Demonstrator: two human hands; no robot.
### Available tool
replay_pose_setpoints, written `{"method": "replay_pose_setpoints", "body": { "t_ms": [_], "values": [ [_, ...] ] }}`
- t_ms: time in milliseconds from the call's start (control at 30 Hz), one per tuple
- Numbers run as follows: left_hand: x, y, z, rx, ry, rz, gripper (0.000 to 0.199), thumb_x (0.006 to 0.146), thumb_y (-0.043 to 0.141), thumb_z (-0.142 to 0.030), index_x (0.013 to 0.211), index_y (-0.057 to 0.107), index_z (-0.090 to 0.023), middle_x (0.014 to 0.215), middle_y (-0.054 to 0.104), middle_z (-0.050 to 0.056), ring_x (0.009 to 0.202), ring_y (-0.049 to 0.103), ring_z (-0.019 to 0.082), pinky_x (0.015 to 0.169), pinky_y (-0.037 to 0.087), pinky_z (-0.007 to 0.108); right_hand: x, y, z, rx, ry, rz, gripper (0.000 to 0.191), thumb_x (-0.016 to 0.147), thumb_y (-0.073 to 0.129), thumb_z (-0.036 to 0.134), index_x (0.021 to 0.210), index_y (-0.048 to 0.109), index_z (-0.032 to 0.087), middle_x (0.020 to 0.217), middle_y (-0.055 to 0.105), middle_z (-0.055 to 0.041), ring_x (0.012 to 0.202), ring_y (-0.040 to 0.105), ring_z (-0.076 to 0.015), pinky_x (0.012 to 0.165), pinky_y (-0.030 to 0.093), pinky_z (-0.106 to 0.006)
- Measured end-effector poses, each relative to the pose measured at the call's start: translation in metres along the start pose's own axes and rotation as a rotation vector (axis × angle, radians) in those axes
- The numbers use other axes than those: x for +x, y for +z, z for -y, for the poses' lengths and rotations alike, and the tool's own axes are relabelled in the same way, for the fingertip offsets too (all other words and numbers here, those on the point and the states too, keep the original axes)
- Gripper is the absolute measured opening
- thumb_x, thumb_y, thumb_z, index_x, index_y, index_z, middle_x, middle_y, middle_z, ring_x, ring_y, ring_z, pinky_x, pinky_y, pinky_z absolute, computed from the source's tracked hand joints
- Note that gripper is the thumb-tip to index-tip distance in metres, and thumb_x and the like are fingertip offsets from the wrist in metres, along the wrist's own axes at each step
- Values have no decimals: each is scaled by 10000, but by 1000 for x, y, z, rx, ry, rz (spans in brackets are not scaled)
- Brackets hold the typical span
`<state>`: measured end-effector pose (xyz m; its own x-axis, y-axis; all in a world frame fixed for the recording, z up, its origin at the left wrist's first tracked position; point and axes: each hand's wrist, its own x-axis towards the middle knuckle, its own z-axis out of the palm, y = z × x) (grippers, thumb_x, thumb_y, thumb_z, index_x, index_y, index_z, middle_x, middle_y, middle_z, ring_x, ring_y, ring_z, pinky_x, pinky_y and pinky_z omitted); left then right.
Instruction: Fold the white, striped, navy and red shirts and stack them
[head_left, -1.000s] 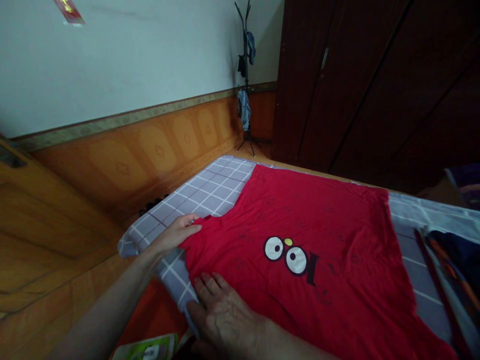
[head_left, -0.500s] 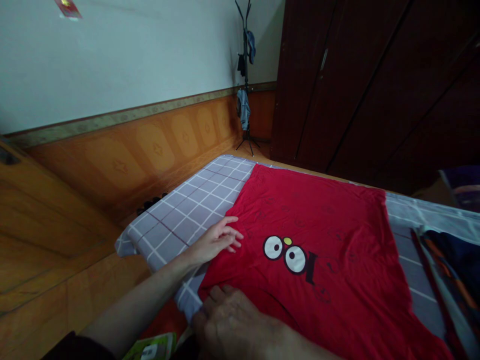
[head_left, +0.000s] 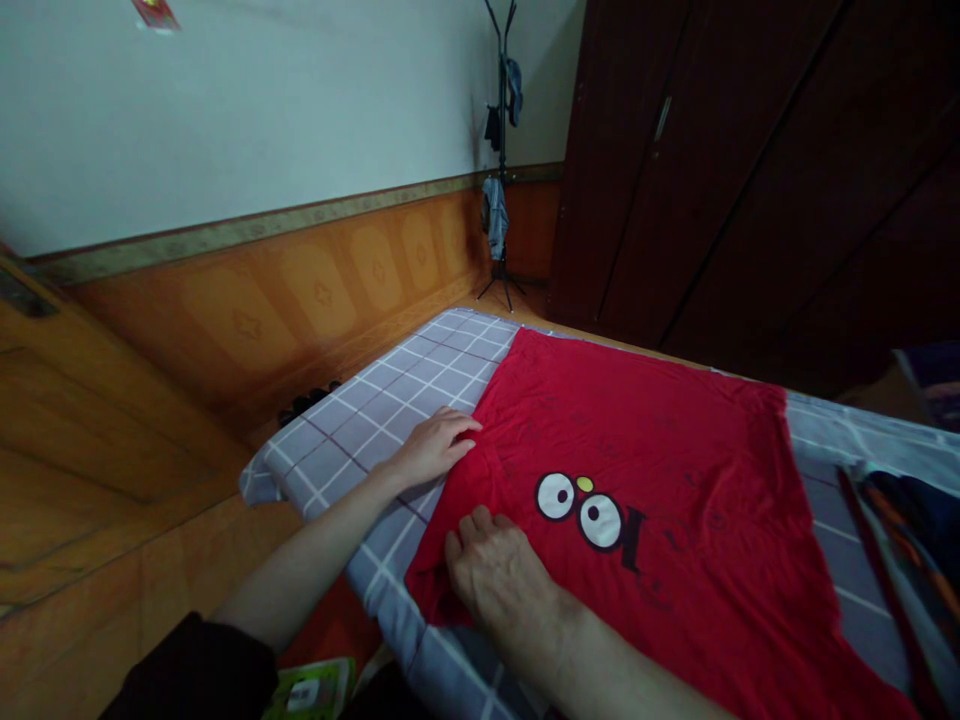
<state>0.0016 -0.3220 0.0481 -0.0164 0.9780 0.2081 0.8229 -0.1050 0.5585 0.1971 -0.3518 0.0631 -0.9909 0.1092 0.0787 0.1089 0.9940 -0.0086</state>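
Observation:
A red T-shirt (head_left: 660,430) lies spread out, its print two round white cartoon eyes, a yellow dot and a black mark. My left hand (head_left: 435,447) rests at the shirt's left edge. Its fingers reach onto the cloth, with a gap between them and the thumb. Nearer to me, my right hand (head_left: 499,570) has its fingers curled down into the fabric, gripping it near the lower left corner. The cloth is bunched beside that hand, and its fingertips are partly hidden.
Under the shirt is a grey checked bed cover (head_left: 375,405). Dark and striped folded cloth (head_left: 911,530) lies at the right. A coat stand (head_left: 501,150) and a dark wardrobe (head_left: 720,170) stand behind. A green packet (head_left: 311,690) sits low beside the bed.
My right hand has moved up and inward, bringing the shirt's near left part with it and baring bed cover below. My left hand has shifted back to the shirt's edge. The view has turned slightly left.

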Motion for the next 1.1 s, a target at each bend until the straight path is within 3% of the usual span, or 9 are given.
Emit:
{"method": "replay_pose_setpoints", "body": {
  "t_ms": [233, 367, 600, 700, 833, 967, 1100],
  "values": [
    [31, -6, 7, -6, 0, 253, 127, 714, 646, -269, 794, 699, -186, 726, 632, 5, 734, 538, 181, 699, 386, 263, 11, 4, -4, 11, 37, 116, 104, 777, 549, 46, 788, 633, 106, 797, 638, -148, 772, 578, -260, 553, 460, -352],
    [43, -9, 4, -81, 31, 372, 61, 685, 629, -216, 727, 641, -174, 686, 594, -29, 661, 504, 136, 614, 350, 221, 11, 6, -3, 5, 19, 117, 106, 780, 548, 45, 808, 633, 101, 782, 634, -136, 757, 580, -262, 540, 461, -355],
    [50, -14, 3, -221, 79, 475, 105, 703, 604, -212, 725, 508, -176, 662, 501, -51, 614, 434, 109, 570, 329, 209, 10, 12, 1, -16, 8, 74, 81, 778, 550, 59, 754, 605, 114, 722, 606, -123, 682, 558, -239, 496, 432, -335],
    [51, -13, 2, -291, 92, 503, 140, 734, 593, -236, 739, 463, -183, 749, 560, -20, 692, 502, 124, 629, 379, 218, 9, 17, 3, -31, 2, 24, 76, 783, 547, 87, 731, 587, 124, 697, 586, -113, 660, 546, -235, 491, 426, -344],
    [52, -12, 1, -515, 102, 532, 221, 756, 608, -257, 725, 398, -192, 841, 614, 26, 805, 558, 148, 751, 415, 264, 9, 18, 3, -58, -6, 53, 50, 772, 554, 84, 771, 592, 117, 712, 582, -97, 670, 547, -235, 494, 437, -346],
    [53, -10, 4, -620, 91, 544, 226, 730, 660, -269, 739, 455, -172, 791, 579, 9, 755, 534, 134, 727, 407, 260, 7, 13, 3, -84, -21, 58, 70, 780, 534, 72, 781, 588, 116, 717, 577, -91, 670, 538, -225, 491, 433, -338],
    [54, -6, 11, -516, 84, 526, 179, 737, 660, -264, 766, 522, -154, 750, 537, -22, 704, 498, 114, 687, 386, 234, 8, 6, 2, -71, -19, 84, 71, 802, 540, 88, 775, 600, 114, 711, 580, -81, 669, 541, -220, 498, 436, -334]
  ]
}}
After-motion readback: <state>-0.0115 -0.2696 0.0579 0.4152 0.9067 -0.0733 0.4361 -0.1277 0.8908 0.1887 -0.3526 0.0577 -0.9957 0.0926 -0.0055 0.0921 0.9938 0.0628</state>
